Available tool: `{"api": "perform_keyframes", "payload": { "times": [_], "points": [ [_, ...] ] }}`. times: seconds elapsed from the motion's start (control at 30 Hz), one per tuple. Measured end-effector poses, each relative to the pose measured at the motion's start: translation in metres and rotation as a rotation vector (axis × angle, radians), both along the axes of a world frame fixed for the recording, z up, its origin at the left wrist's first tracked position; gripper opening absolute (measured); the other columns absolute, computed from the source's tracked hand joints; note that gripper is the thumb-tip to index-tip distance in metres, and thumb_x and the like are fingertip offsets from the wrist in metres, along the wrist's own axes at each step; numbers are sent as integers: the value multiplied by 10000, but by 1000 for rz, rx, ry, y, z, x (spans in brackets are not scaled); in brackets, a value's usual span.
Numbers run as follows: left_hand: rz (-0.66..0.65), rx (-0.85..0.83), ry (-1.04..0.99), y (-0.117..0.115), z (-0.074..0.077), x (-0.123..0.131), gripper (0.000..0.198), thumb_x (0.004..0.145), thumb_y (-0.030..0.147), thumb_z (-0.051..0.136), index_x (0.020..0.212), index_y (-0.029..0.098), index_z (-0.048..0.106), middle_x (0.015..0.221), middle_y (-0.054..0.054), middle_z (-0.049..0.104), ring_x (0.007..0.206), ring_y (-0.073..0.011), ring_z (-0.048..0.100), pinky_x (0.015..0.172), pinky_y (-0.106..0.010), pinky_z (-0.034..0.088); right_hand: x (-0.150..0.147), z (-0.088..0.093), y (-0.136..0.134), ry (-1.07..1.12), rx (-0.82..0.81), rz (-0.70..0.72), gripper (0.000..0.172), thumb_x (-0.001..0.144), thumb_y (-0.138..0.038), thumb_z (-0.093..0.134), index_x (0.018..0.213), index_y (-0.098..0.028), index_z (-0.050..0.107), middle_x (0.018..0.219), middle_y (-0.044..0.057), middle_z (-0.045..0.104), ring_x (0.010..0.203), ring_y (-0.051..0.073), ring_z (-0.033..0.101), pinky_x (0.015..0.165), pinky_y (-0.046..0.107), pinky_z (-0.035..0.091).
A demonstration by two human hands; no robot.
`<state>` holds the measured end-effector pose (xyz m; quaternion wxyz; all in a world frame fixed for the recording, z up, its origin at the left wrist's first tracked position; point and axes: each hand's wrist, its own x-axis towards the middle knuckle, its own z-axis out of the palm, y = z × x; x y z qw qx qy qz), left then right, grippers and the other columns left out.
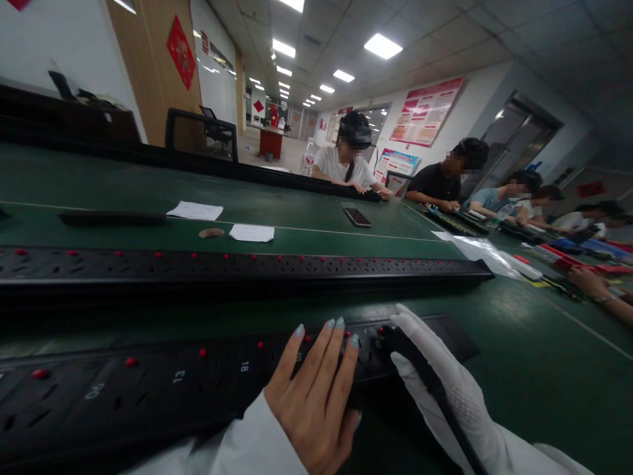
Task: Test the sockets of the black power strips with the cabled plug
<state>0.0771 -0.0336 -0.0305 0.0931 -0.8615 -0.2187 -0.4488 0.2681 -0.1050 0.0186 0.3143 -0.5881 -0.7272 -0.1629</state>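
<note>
A long black power strip [163,402] with red indicator lights and white printed numbers lies across the near side of the green table. My left hand [316,396], bare with pale blue nails, rests flat on it with fingers stretched out. A white glove covers my right hand [450,382], whose thumb and fingers grip a black plug [408,349]. The plug meets the strip's right part, near a red light; how deep it sits in the socket cannot be seen. Its thick black cord [452,415] runs down across my gloved palm.
Beyond lies a second black power strip [277,267]. Farther back are paper slips [251,233], a phone [357,217] and a round table hole [211,233]. A plastic bag [487,256] lies right. Several people sit along the table, one person [346,161] opposite.
</note>
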Motion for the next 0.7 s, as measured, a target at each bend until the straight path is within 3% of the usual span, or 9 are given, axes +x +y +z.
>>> {"api": "perform_keyframes", "payload": {
  "times": [0.2, 0.43, 0.7],
  "points": [
    [7, -17, 49, -3, 5, -3, 391, 875, 244, 357, 1199, 114, 533, 1297, -97, 495, 1253, -199, 391, 1103, -450, 85, 6, -2, -2, -115, -60, -23, 558, 818, -168, 529, 1345, -245, 361, 1358, 59, 436, 1164, 217, 499, 1006, 382, 422],
    [-2, -14, 32, -4, 4, -2, 341, 880, 213, 373, 1160, 161, 561, 1274, -76, 523, 1250, -179, 396, 1101, -482, 57, 19, 9, 0, -307, -89, 101, 584, 796, -119, 551, 1340, -226, 368, 1312, 72, 489, 1149, 194, 514, 929, 320, 492],
    [7, -39, 63, -4, 4, -2, 347, 883, 218, 392, 1181, 120, 540, 1286, -91, 509, 1229, -195, 422, 1106, -475, 90, 25, 16, 0, -390, -24, 95, 466, 797, -189, 590, 1250, -213, 488, 1200, 77, 585, 1063, 191, 577, 896, 307, 506]
  ]
}}
